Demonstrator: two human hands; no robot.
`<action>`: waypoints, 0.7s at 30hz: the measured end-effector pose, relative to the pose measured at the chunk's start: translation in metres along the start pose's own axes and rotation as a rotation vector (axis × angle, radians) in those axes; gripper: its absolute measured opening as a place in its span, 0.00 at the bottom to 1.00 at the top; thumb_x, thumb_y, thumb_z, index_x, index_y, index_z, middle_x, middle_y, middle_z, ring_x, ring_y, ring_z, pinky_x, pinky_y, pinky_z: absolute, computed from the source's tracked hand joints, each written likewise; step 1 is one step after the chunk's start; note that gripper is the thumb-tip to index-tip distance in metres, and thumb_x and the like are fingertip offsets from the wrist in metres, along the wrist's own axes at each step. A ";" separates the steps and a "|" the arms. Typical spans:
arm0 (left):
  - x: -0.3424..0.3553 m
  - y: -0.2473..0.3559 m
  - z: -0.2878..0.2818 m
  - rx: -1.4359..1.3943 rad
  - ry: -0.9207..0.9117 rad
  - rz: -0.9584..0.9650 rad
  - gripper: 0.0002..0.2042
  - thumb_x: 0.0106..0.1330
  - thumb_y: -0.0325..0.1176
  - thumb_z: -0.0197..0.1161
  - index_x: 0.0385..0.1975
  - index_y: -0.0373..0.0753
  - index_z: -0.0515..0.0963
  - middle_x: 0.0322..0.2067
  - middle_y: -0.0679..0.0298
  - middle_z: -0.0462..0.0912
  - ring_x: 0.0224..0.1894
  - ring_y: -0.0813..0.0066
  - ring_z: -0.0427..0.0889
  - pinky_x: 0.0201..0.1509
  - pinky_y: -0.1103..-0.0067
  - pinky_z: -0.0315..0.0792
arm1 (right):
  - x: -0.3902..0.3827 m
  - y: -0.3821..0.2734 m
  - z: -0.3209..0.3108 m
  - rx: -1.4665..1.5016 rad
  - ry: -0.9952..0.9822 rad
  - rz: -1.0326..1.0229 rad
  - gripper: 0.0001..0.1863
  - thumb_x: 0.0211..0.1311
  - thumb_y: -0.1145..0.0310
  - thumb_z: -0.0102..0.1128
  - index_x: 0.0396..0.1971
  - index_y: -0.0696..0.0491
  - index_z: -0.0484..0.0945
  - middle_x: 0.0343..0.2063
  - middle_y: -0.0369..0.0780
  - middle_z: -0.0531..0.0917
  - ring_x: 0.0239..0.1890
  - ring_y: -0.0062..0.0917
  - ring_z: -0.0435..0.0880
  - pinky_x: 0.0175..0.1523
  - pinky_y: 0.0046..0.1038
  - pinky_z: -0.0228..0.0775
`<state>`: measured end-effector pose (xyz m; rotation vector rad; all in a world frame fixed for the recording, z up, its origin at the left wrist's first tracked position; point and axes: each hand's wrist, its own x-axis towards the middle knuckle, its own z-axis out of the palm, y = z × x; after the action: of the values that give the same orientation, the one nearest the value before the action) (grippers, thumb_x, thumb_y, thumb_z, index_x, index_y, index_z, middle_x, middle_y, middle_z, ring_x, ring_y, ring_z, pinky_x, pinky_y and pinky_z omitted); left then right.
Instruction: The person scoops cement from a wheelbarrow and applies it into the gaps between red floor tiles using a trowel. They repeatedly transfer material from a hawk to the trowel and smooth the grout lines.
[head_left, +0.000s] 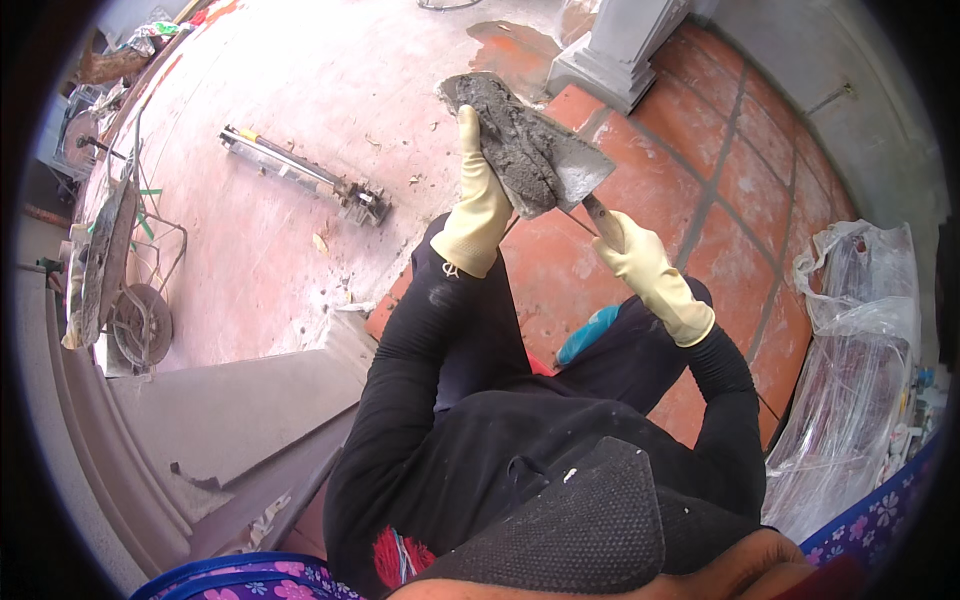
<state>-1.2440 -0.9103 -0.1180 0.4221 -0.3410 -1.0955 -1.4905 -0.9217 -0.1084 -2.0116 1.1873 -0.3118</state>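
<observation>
My left hand (472,195), in a cream rubber glove, grips the left side of a flat metal tool (590,176) heaped with wet grey mortar (510,140), its thumb lying along the edge. My right hand (645,265), also gloved, is closed on a wooden handle (605,220) at the tool's lower right. Whether blade and handle form one piece or two stacked tools, I cannot tell. Both hands are raised over red floor tiles (730,240) and my bent legs (630,370).
A tile cutter (300,175) lies on pale concrete (250,280). A wheelbarrow (120,260) stands far left, by a grey step (230,410). A moulded column base (600,75) rises at the tiles' back edge. Plastic-wrapped material (845,370) sits right, beside the wall (850,140).
</observation>
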 end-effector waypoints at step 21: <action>0.008 -0.002 -0.001 -0.072 -0.028 -0.056 0.40 0.68 0.72 0.52 0.66 0.42 0.72 0.59 0.57 0.80 0.59 0.57 0.78 0.67 0.57 0.71 | -0.005 -0.007 0.016 0.592 -0.122 0.137 0.28 0.67 0.59 0.65 0.63 0.57 0.76 0.27 0.31 0.76 0.25 0.15 0.75 0.32 0.20 0.68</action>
<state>-1.2420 -0.9185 -0.1194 0.3545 -0.3155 -1.1657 -1.4795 -0.9080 -0.1132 -1.4104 1.0026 -0.4096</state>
